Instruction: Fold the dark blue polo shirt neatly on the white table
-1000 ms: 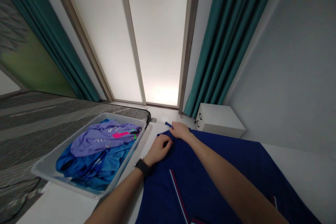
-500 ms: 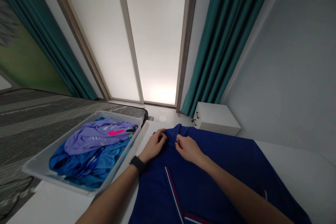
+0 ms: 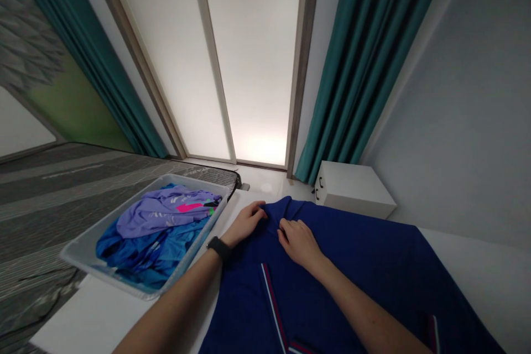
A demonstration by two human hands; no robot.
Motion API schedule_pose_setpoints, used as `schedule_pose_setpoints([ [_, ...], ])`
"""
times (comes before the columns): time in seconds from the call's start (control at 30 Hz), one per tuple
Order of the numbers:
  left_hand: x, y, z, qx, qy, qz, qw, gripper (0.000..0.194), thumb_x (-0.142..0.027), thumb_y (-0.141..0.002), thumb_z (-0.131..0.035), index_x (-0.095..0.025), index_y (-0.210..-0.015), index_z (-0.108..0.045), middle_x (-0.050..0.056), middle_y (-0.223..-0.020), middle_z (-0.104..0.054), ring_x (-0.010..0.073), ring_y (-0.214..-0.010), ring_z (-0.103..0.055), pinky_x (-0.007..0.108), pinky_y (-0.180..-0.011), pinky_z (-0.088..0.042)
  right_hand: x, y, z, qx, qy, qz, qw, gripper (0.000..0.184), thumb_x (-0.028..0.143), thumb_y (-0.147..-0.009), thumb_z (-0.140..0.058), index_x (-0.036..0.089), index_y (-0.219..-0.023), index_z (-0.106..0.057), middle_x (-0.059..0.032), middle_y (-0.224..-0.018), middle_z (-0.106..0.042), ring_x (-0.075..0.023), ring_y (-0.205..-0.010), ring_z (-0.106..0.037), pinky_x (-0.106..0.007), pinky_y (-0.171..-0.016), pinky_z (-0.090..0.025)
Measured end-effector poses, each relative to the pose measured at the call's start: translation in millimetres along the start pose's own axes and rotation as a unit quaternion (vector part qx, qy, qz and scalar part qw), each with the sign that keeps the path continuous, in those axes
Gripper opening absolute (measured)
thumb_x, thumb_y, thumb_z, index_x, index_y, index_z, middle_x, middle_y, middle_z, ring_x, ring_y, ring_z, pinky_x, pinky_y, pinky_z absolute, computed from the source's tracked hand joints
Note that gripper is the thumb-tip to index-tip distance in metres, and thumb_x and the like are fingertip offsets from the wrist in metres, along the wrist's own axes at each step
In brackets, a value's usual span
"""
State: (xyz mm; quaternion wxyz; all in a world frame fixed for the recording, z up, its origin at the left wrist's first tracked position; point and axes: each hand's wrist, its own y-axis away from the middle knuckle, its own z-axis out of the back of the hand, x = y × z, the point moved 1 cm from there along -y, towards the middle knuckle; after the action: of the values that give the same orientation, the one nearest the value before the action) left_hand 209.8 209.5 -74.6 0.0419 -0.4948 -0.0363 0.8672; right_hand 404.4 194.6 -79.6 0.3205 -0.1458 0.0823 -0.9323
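Leftmost, a grey striped surface [image 3: 62, 193], then a plastic tub [image 3: 77, 254] with a purple shirt [image 3: 160, 215] and bright blue clothes [image 3: 166, 257] heaped loosely inside, apparently unfolded. Next, the left hand [image 3: 245, 222], with a dark watch [image 3: 219, 249] at the wrist, bent over the upper left edge of a dark blue garment [image 3: 352, 254]; impossible to tell whether gripping or only resting. Beneath both hands, that garment, spread over a white table [image 3: 95, 315], with red-and-white trim [image 3: 274, 307] in view. Just beside, the right hand [image 3: 302, 243], fingers curled in, seemingly pinching creased cloth. Spreading largely done, judging by the flat expanse at right; creases between the hands not yet smoothed. Farther right, beyond the garment, a white cabinet [image 3: 357, 188].
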Motion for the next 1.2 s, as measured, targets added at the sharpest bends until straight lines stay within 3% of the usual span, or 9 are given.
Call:
schedule_pose_setpoints([
  [0.13, -6.6, -25.9, -2.7, 0.027, -0.029, 0.027, 0.999, 0.026, -0.033, -0.079, -0.055, -0.017, -0.092, -0.072, 0.001, -0.064, -0.068, 0.0182, -0.062, -0.063, 0.027, -0.062, -0.046, 0.7, 0.6, 2.1, 0.001, -0.002, -0.001, 1.000, 0.013, 0.021, -0.096, -0.042, 0.021, -0.089, -0.053, -0.0038, -0.083, -0.067, -0.0192, -0.080, -0.062, -0.030, -0.075, -0.033],
  [0.23, -14.2, -39.3, -6.2, 0.039, -0.047, 0.024, 0.998, 0.013, -0.032, -0.073, -0.062, -0.021, -0.067, -0.068, -0.001, -0.058, -0.065, 0.0168, -0.056, -0.059, 0.026, -0.057, -0.042, 1.1, 1.2, 3.6, 0.001, -0.001, -0.006, 1.000, 0.012, 0.021, -0.096, -0.043, 0.020, -0.090, -0.054, -0.0044, -0.085, -0.068, -0.0195, -0.081, -0.062, -0.030, -0.076, -0.033],
  [0.4, -25.4, -45.1, -5.9, 0.037, -0.066, 0.014, 0.997, 0.024, -0.036, -0.072, -0.067, -0.022, -0.056, -0.056, -0.003, -0.052, -0.055, 0.0154, -0.052, -0.052, 0.027, -0.054, -0.037, 0.9, 1.2, 5.4, 0.001, -0.003, -0.009, 1.000, 0.012, 0.021, -0.095, -0.043, 0.020, -0.091, -0.055, -0.0043, -0.086, -0.068, -0.0196, -0.083, -0.062, -0.031, -0.077, -0.033],
  [0.53, -33.6, -46.4, 3.8, 0.039, -0.056, 0.019, 0.997, 0.030, -0.043, -0.076, -0.065, -0.021, -0.061, -0.051, -0.005, -0.050, -0.050, 0.0128, -0.047, -0.049, 0.025, -0.050, -0.036, 1.5, 2.4, 7.4, -0.001, -0.013, -0.009, 1.000, 0.012, 0.022, -0.096, -0.043, 0.021, -0.092, -0.055, -0.0038, -0.087, -0.069, -0.0193, -0.084, -0.062, -0.031, -0.078, -0.033],
  [0.67, -44.0, -50.7, 16.4, 0.065, -0.037, 0.018, 0.997, 0.026, -0.042, -0.079, -0.062, -0.018, -0.075, -0.055, -0.003, -0.055, -0.057, 0.0119, -0.048, -0.054, 0.022, -0.047, -0.039, 2.5, 3.7, 8.2, -0.002, -0.018, -0.007, 1.000, 0.011, 0.021, -0.095, -0.045, 0.021, -0.090, -0.055, -0.0037, -0.089, -0.069, -0.0190, -0.086, -0.062, -0.031, -0.082, -0.033],
  [0.77, -51.2, -54.5, 23.7, 0.096, -0.039, 0.007, 0.995, 0.022, -0.036, -0.079, -0.064, -0.015, -0.081, -0.059, -0.001, -0.056, -0.061, 0.0123, -0.049, -0.058, 0.022, -0.048, -0.045, 2.6, 3.7, 6.7, -0.007, -0.013, -0.003, 1.000, 0.010, 0.021, -0.094, -0.046, 0.021, -0.089, -0.055, -0.0035, -0.088, -0.069, -0.0190, -0.085, -0.062, -0.032, -0.081, -0.033],
  [0.87, -58.4, -56.8, 29.1, 0.092, -0.062, -0.014, 0.994, 0.015, -0.027, -0.080, -0.062, -0.015, -0.088, -0.061, -0.002, -0.057, -0.060, 0.0120, -0.049, -0.059, 0.021, -0.045, -0.044, 2.0, 3.3, 4.8, -0.015, -0.010, -0.001, 1.000, 0.009, 0.019, -0.093, -0.047, 0.021, -0.089, -0.055, -0.0030, -0.087, -0.069, -0.0189, -0.084, -0.062, -0.032, -0.080, -0.033],
  [1.0, -72.7, -61.9, 33.3, 0.075, -0.170, -0.056, 0.981, 0.027, -0.014, -0.082, -0.056, -0.016, -0.108, -0.063, -0.001, -0.068, -0.065, 0.0113, -0.049, -0.060, 0.020, -0.044, -0.043, 1.5, 3.6, 4.0, -0.019, -0.013, 0.004, 1.000, 0.011, 0.019, -0.093, -0.046, 0.021, -0.089, -0.055, -0.0030, -0.086, -0.069, -0.0187, -0.083, -0.062, -0.031, -0.079, -0.033],
  [1.2, -92.9, -94.4, 42.4, 0.046, -0.238, -0.063, 0.968, 0.020, -0.003, -0.074, -0.057, -0.016, -0.082, -0.070, -0.002, -0.055, -0.063, 0.0136, -0.053, -0.063, 0.022, -0.056, -0.049, 1.1, 4.5, 5.6, -0.019, -0.021, 0.005, 1.000, 0.014, 0.019, -0.094, -0.043, 0.021, -0.089, -0.056, -0.0042, -0.087, -0.069, -0.0189, -0.084, -0.061, -0.032, -0.081, -0.034],
])
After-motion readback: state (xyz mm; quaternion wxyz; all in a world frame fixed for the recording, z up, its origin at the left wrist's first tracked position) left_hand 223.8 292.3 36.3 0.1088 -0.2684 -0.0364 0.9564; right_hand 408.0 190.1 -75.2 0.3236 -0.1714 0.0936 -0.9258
